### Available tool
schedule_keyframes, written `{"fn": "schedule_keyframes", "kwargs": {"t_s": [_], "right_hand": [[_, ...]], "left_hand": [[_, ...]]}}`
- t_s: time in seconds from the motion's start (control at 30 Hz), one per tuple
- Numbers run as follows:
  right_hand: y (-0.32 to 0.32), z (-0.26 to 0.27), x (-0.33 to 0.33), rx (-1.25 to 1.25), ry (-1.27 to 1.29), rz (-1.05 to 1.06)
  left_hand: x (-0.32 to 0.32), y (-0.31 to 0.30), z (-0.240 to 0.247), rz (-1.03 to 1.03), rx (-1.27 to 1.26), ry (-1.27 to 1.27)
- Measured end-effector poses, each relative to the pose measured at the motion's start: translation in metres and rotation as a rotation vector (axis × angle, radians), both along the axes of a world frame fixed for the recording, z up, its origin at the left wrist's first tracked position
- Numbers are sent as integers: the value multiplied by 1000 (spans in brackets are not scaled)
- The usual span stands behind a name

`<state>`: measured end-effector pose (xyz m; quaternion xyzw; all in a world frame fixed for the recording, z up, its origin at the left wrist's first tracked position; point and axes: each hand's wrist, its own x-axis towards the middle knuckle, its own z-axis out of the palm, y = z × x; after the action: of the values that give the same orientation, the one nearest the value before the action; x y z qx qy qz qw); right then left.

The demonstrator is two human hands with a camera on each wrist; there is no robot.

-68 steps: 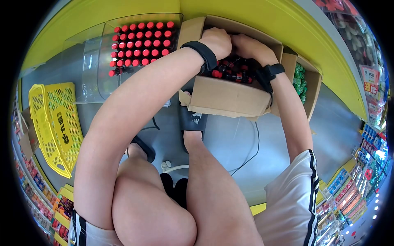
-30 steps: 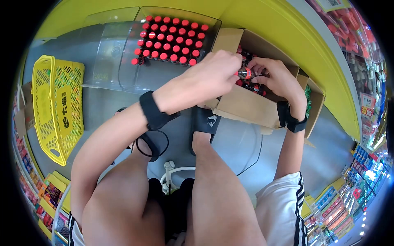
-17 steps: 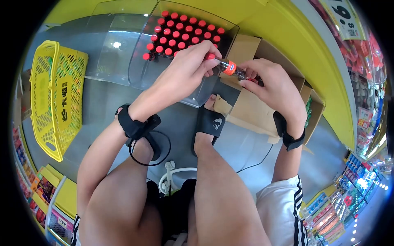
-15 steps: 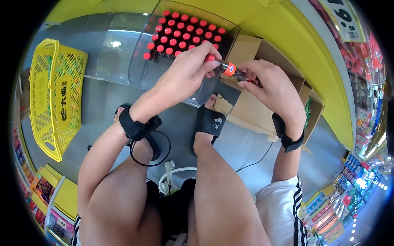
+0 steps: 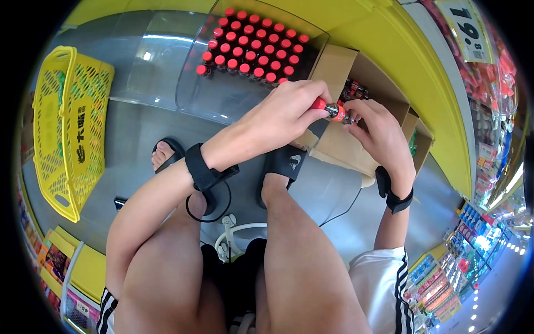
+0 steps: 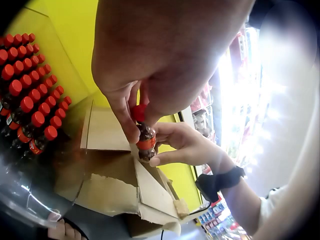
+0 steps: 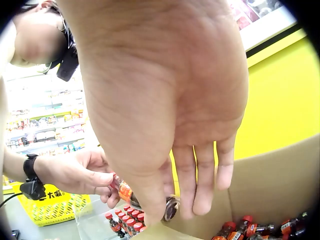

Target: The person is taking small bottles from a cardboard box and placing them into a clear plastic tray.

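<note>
A small cola bottle (image 5: 336, 112) with a red cap and a red-orange label is held tilted between both hands, above the open front of the carton (image 5: 340, 147). My left hand (image 5: 289, 111) pinches it at the cap. With thumb and forefinger my right hand (image 5: 384, 133) grips the base end; its other fingers (image 7: 202, 180) extend past the bottle. To the left, a clear plastic bin (image 5: 192, 92) holds rows of upright red-capped bottles (image 5: 256, 44). More bottles (image 7: 245, 227) lie loose inside the carton, partly hidden by its wall and my right hand.
Behind the carton's right side is another box (image 5: 424, 142) with green packages. A yellow basket (image 5: 83, 139) stands at far left. A yellow shelf base (image 5: 439, 111) runs behind the boxes. A slippered foot (image 5: 283, 164) and a cable (image 5: 342, 211) are near the carton.
Both hands were down in the carton; they have come out with the bottle. Over the last half second, hands and bottle have shifted right and toward the body, uncovering more of the bin's bottles.
</note>
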<state>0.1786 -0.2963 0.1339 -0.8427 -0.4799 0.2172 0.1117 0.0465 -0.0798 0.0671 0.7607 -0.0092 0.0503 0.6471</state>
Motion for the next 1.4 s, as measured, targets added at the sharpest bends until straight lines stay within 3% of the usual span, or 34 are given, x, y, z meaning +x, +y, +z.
{"fn": "schedule_keyframes", "kwargs": {"t_s": [0.2,0.37,0.7,0.97,1.4], "right_hand": [[-12,-7,-4,-7,75,-86],[-27,-9,6,-22,-54,-17],[-44,-8,11,40,-69,-37],[-22,0,-12,157,-138,-101],[55,-29,-61,191,-68,-172]], "left_hand": [[7,-3,1,-56,34,7],[15,-19,-8,-86,-3,-4],[23,-32,0,-100,66,26],[18,-2,18,-78,92,49],[-28,55,6,140,-174,168]]}}
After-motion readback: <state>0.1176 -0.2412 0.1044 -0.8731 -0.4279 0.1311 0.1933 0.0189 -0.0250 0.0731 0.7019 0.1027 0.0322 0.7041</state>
